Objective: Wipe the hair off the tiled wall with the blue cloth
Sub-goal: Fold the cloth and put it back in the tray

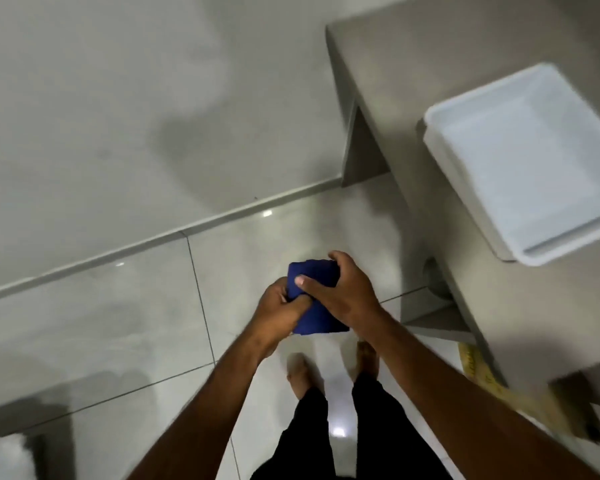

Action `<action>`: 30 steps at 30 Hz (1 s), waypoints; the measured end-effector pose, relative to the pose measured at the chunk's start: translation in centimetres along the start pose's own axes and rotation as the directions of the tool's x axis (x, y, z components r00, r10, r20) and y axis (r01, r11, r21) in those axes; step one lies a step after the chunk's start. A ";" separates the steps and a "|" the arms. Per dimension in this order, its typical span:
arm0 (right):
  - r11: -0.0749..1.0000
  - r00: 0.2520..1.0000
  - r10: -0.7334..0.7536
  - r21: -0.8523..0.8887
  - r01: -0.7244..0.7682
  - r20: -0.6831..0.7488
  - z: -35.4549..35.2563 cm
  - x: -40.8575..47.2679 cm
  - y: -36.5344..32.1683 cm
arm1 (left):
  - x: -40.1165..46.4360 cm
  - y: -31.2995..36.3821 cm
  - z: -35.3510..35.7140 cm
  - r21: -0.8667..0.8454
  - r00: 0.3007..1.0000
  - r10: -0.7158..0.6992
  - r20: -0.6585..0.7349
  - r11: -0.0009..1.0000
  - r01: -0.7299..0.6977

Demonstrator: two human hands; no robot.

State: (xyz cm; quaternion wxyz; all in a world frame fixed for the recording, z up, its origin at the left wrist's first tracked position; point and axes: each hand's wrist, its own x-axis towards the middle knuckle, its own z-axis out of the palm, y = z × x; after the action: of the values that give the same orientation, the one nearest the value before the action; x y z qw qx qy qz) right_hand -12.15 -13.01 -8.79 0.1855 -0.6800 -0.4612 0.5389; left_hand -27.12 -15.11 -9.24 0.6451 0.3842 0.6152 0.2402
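A folded blue cloth (317, 299) is held in front of me at waist height, above the glossy floor. My left hand (280, 311) grips its lower left side, thumb pressed across the fabric. My right hand (343, 289) wraps over its top and right side, thumb lying on the front. The pale grey tiled wall (118, 109) fills the upper left of the view, well beyond both hands. I cannot make out any hair on it; only shadows and faint smudges show.
A grey counter (413, 50) juts out at the upper right, carrying a white rectangular tray (440, 133) that overhangs its edge. A skirting strip (153, 242) runs along the wall's base. My bare feet (300, 374) stand on large glossy floor tiles. A yellow-handled tool (478, 370) leans at the right.
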 end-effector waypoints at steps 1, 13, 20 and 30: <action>0.999 1.000 -0.010 0.047 0.009 0.020 -1.4 -1.4 -1.5 | -1.4 1.5 -0.2 -0.059 1.000 0.023 -0.003 0.998 -0.023; 0.840 0.961 -0.275 0.493 0.225 0.030 -8.7 -9.5 -6.7 | -8.9 12.2 0.8 -0.129 0.975 0.223 -0.003 0.967 -0.222; 0.911 0.958 -0.208 0.318 0.264 -0.197 -14.2 -9.8 -7.7 | -6.4 16.6 5.3 0.134 0.931 0.346 -0.119 0.934 -0.330; 0.968 0.744 -0.080 0.128 0.218 -0.664 -27.7 -5.4 -3.7 | 2.4 22.4 19.9 0.015 0.942 0.331 0.055 0.943 -0.332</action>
State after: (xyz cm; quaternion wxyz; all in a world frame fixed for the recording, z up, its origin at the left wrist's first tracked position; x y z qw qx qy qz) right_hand 11.36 -8.79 6.75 0.4437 -0.7640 -0.3647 0.2939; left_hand -3.73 -4.00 6.02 0.6066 0.4961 0.5277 0.3276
